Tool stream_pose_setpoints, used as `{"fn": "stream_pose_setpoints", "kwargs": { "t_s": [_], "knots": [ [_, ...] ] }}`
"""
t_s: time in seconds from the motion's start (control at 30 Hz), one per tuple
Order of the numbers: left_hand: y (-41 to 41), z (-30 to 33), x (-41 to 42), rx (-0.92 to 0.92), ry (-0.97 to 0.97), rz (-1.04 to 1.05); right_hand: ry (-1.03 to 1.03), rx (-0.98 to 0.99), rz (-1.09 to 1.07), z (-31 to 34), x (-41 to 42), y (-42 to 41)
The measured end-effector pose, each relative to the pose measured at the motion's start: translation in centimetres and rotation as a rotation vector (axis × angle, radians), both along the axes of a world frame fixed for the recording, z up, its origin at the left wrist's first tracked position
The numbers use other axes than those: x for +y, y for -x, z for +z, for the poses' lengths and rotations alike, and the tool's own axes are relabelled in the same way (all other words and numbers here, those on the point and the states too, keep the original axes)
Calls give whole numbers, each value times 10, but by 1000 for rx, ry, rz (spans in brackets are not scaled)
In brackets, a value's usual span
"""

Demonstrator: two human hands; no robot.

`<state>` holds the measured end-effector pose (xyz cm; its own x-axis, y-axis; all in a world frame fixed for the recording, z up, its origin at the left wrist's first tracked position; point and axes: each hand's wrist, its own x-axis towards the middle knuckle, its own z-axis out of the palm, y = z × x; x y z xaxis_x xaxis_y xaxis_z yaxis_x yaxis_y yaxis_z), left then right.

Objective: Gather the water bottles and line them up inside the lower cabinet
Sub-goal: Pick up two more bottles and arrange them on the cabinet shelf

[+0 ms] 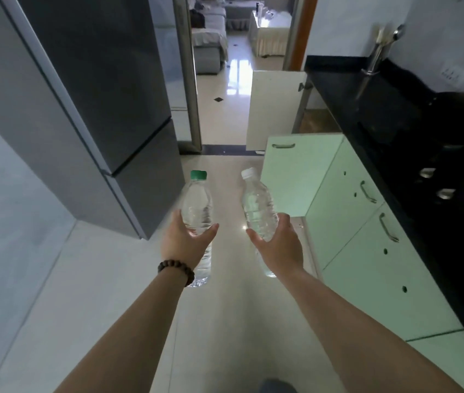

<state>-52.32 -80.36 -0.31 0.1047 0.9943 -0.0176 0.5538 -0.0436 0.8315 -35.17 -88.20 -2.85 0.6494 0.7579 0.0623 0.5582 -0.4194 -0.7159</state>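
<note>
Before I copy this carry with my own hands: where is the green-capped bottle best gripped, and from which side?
Grip the green-capped bottle around its lower middle, from below and behind, as the left hand does now. The body there is a smooth clear cylinder wide enough for thumb and fingers to wrap, and it stands nearly upright, cap pointing away. The narrowing neck would probably give a less steady hold.

1. Left hand grips a clear water bottle with a green cap; there's a dark bead bracelet on that wrist.
2. Right hand grips a second bottle with a white cap, tilted a bit to the left.
3. Grey fridge on the left.
4. On the right, pale green lower cabinets under a black counter, with one door swung open just beside the white-capped bottle.
5. Glossy tile floor runs ahead through a doorway.
</note>
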Motion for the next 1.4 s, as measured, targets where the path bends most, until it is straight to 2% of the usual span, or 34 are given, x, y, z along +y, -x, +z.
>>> {"fn": "stream_pose_setpoints", "kwargs": {
  "t_s": [0.27, 0.6, 1.0, 1.23, 1.4],
  "knots": [
    [-23, -21, 124, 6, 14, -48, 21, 2, -47, -20, 114, -16],
    [-131, -48, 341, 91, 4, -183, 45, 58, -184, -49, 317, -103],
    [-238, -50, 534, 112, 64, -312, 76, 72, -374, -45, 489, -176],
    [-305, -71, 670, 116, 136, -510, 151, 96, -541, -59, 604, -213],
    [-363, -73, 753, 111, 133, -692, 150, 138, -746, -63, 662, -240]
  ]
}}
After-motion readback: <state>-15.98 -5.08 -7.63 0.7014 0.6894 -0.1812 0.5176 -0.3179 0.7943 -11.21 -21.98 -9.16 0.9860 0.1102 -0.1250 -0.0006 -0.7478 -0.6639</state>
